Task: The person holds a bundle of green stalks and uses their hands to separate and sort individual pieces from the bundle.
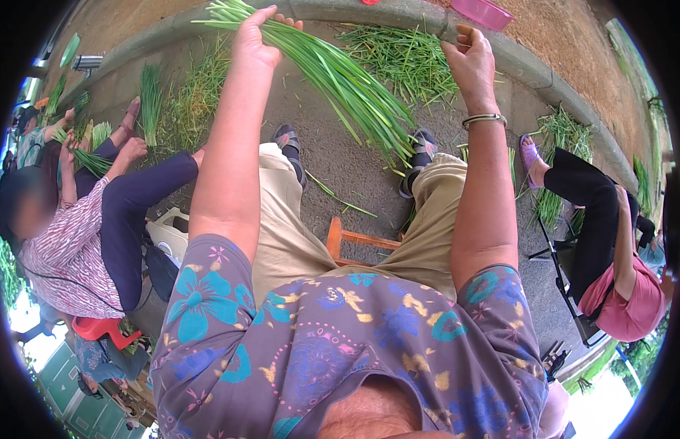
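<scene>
My left hand (258,46) grips a thick bunch of garlic chives (340,71) close to its pale stem ends. The long green leaves slant down to the right, and their tips reach my right shoe (423,145). My right hand (472,63), with a bangle at the wrist, is raised apart from the bunch near the concrete kerb (515,52). Its fingers are curled, and whether anything thin is between them is unclear. Beyond the bunch lies a heap of loose green leaves (406,63) on the pavement.
A wooden stool (334,241) shows between my legs. People sit on both sides; the one at left (71,236) holds chives (90,159). More chives (150,101) and yellowed trimmings (194,93) lie at left. A pink basin (482,13) sits beyond the kerb.
</scene>
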`<action>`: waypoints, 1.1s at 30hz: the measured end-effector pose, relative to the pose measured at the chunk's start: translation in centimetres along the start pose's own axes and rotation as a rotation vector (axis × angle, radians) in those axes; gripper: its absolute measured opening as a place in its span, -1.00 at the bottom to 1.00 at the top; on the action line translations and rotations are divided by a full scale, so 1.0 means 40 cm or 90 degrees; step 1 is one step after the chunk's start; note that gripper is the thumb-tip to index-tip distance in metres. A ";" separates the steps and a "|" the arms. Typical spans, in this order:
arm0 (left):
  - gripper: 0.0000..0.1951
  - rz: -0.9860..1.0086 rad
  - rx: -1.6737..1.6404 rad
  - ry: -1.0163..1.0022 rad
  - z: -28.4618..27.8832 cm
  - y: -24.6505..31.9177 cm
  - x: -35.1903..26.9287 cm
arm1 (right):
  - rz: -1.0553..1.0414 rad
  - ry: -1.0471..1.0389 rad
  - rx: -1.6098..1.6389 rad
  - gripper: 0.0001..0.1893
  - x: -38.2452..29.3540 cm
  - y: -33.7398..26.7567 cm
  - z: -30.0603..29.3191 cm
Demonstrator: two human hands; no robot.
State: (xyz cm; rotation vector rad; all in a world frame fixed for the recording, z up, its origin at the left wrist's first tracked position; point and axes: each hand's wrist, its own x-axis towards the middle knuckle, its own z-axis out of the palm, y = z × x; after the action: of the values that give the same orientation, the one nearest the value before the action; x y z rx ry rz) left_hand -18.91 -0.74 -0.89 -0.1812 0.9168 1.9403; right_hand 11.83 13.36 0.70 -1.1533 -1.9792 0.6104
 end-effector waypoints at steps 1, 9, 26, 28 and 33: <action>-0.87 0.012 0.003 -0.005 -0.001 0.005 -0.003 | -0.025 -0.003 -0.035 -0.70 -0.004 -0.007 -0.001; -0.87 0.047 -0.043 -0.016 -0.017 0.049 -0.007 | 0.129 -0.425 0.234 -0.69 -0.104 -0.164 0.006; -0.89 0.078 -0.088 -0.132 0.037 0.013 -0.052 | 0.219 -0.455 0.397 -0.81 -0.137 -0.183 0.036; -0.90 0.074 -0.080 -0.141 0.037 0.009 -0.048 | 0.209 -0.446 0.403 -0.81 -0.136 -0.187 0.038; -0.90 0.057 -0.055 -0.157 0.042 -0.006 -0.031 | 0.217 -0.437 0.398 -0.82 -0.126 -0.177 0.052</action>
State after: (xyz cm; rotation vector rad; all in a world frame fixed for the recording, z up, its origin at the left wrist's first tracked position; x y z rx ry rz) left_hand -17.66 -0.41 0.77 0.0497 0.6890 2.0327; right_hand 8.06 5.46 2.60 -0.9429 -1.8705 1.8502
